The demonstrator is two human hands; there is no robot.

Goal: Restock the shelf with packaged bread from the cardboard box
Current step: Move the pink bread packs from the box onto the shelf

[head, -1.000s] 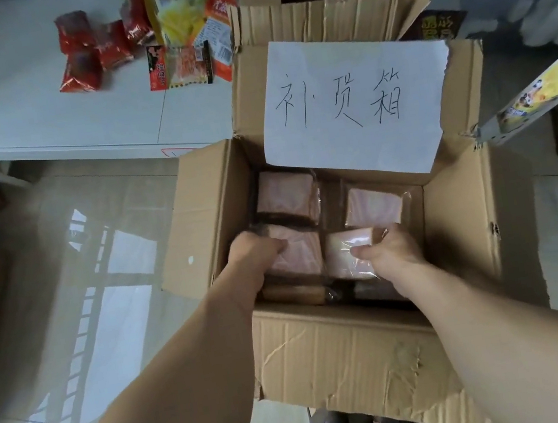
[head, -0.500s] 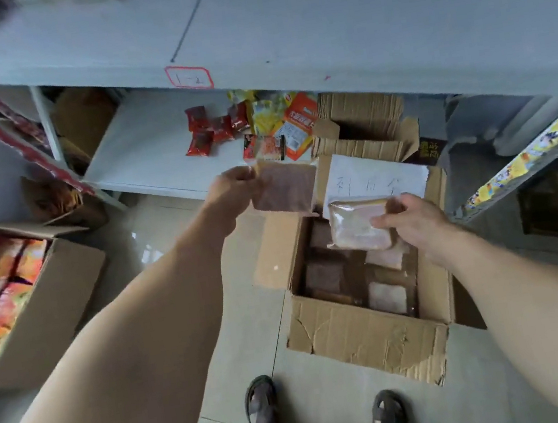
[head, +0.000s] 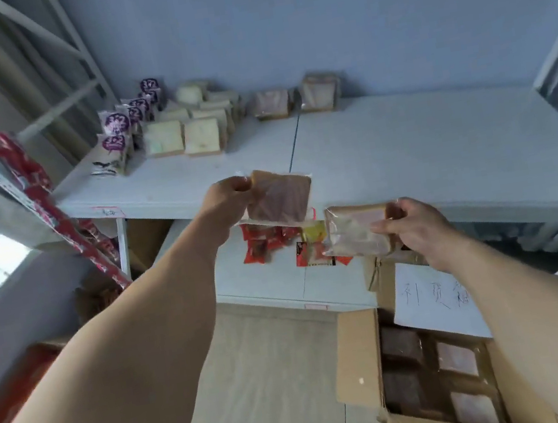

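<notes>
Below the right hand (head: 415,226), the cardboard box (head: 357,359) runs off frame, its stock uncounted. That hand pinches a pale bread pack (head: 357,231) by its edge; the left hand (head: 228,201) grips a darker bread pack (head: 279,198). Both look light, soft, slippery-wrapped. Beyond, the shelf (head: 407,154) carries blurred packs.

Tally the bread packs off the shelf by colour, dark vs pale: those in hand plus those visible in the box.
Dark: 3. A dark pack in the left hand, two dark boxed packs in the cardboard box.
Pale: 3. A pale pack in the right hand, two pale boxed packs.
Total: 6 visible.
</notes>
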